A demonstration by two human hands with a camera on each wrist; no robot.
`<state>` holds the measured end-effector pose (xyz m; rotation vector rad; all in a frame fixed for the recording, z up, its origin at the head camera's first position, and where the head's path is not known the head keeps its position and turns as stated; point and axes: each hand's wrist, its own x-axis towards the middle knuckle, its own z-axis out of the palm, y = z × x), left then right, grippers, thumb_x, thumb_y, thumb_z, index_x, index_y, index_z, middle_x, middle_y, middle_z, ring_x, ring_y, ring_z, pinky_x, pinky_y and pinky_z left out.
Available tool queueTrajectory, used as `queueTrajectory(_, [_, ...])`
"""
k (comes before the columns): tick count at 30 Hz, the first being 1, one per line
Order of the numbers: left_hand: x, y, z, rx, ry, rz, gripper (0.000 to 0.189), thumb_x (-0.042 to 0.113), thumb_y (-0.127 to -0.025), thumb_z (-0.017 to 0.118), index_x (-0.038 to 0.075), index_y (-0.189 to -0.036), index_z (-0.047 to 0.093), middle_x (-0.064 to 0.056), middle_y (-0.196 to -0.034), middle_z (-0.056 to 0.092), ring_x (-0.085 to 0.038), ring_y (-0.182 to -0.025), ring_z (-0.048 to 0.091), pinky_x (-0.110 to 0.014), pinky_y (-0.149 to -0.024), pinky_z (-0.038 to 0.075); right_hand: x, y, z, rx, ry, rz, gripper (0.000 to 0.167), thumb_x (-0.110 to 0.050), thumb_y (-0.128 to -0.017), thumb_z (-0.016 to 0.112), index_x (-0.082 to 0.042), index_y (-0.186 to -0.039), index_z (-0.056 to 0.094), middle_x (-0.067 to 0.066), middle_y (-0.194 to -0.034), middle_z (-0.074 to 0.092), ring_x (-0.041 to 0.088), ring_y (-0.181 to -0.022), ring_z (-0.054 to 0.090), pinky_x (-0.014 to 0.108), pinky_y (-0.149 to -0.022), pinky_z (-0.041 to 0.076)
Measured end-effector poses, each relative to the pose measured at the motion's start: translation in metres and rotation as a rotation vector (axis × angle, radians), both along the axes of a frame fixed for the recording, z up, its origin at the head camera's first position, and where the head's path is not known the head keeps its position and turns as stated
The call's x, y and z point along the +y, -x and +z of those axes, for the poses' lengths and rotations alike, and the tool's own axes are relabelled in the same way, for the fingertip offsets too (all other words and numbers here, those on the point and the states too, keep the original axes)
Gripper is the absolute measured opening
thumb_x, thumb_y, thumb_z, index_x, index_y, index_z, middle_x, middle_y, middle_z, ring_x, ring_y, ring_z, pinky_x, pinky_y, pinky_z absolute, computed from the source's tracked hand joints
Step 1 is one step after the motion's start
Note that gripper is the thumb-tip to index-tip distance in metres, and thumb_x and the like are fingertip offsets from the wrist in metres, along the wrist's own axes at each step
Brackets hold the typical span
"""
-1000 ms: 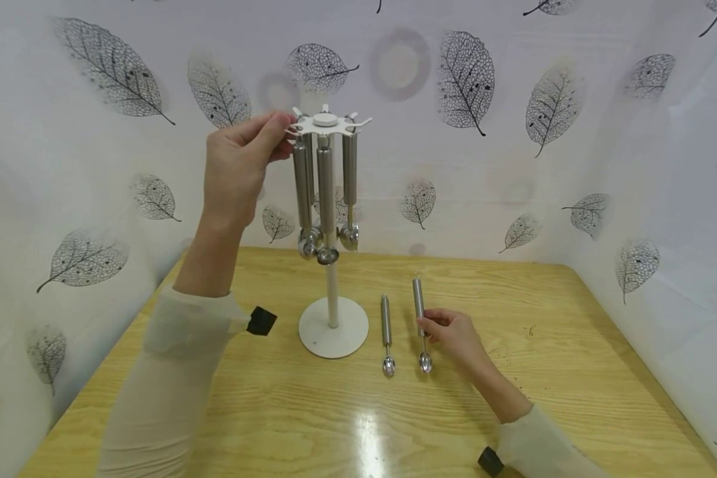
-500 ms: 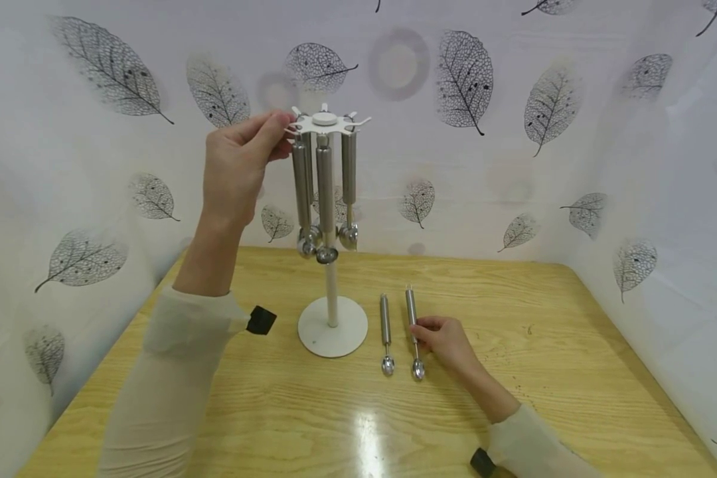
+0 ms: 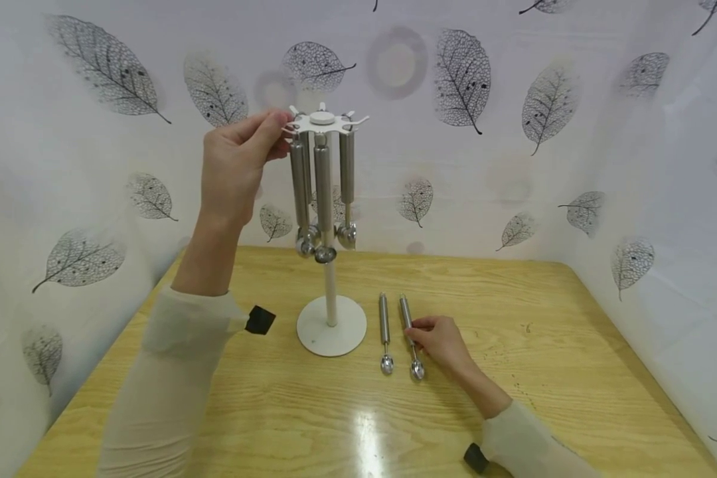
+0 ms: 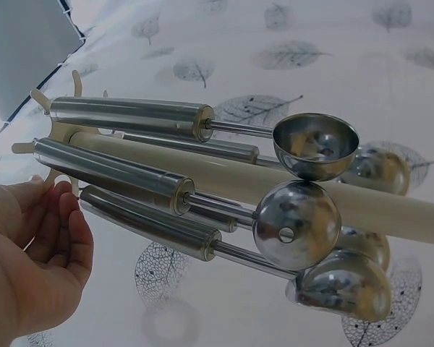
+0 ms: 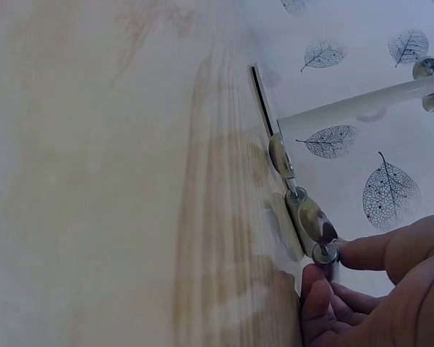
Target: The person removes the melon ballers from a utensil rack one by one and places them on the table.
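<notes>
A white utensil rack (image 3: pixel 331 279) with a round base stands on the table. Several steel melon ballers (image 4: pixel 298 225), handles up and bowls down, hang from its hooks. My left hand (image 3: pixel 234 162) pinches the edge of the rack's hooked top (image 3: pixel 322 118) between thumb and fingers. To the right of the base, one melon baller (image 3: pixel 384 325) lies on the table, bowl toward me. Beside it is a second melon baller (image 3: pixel 407 318), slightly slanted, which my right hand (image 3: pixel 445 340) grips by the lower handle. In the right wrist view, thumb and fingers meet around that handle (image 5: pixel 326 254).
The wooden table (image 3: pixel 263 411) carries a bright reflection near its front. Leaf-patterned white cloth (image 3: pixel 478 172) encloses the back and sides. A black tab (image 3: pixel 260 320) sticks out near my left cuff, and another black tab (image 3: pixel 475 458) near the right cuff.
My right hand has moved the second melon baller leftward and a little toward me, closer to the one lying there; its handle slants more. The left hand keeps its pinch on the rack.
</notes>
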<state>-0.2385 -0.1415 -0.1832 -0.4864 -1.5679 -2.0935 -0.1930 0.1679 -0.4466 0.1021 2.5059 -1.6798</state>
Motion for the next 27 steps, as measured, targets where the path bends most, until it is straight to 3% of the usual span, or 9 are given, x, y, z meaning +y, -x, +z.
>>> queueTrajectory(9, [-0.0006, -0.0005, -0.0012, 0.011, -0.002, 0.003, 0.019, 0.004, -0.097, 0.073, -0.009, -0.111, 0.074, -0.009, -0.091, 0.076, -0.016, -0.076, 0.069, -0.022, -0.077, 0.062, -0.0041, 0.0011, 0.0027, 0.010, -0.097, 0.000, 0.024, -0.004, -0.095, 0.072, 0.012, -0.113, 0.070, 0.012, -0.085, 0.073, 0.015, -0.067, 0.064, 0.019, -0.052, 0.051])
queueTrajectory(15, [-0.0004, -0.0004, -0.0020, 0.015, 0.002, 0.005, 0.019, 0.005, -0.097, 0.073, -0.009, -0.110, 0.074, -0.009, -0.091, 0.076, -0.016, -0.076, 0.069, -0.022, -0.077, 0.062, -0.0070, 0.0009, 0.0043, 0.056, -0.159, 0.022, 0.021, -0.004, -0.095, 0.073, 0.013, -0.108, 0.071, 0.012, -0.085, 0.073, 0.017, -0.069, 0.066, 0.028, -0.060, 0.059])
queueTrajectory(27, [0.0007, -0.0004, -0.0026, 0.011, 0.001, 0.009, 0.020, 0.005, -0.097, 0.073, -0.009, -0.111, 0.074, -0.009, -0.091, 0.076, -0.016, -0.075, 0.069, -0.022, -0.077, 0.062, -0.0083, 0.0075, 0.0057, 0.029, -0.165, 0.030, 0.020, -0.002, -0.093, 0.075, 0.013, -0.106, 0.070, 0.013, -0.085, 0.072, 0.018, -0.068, 0.067, 0.028, -0.062, 0.061])
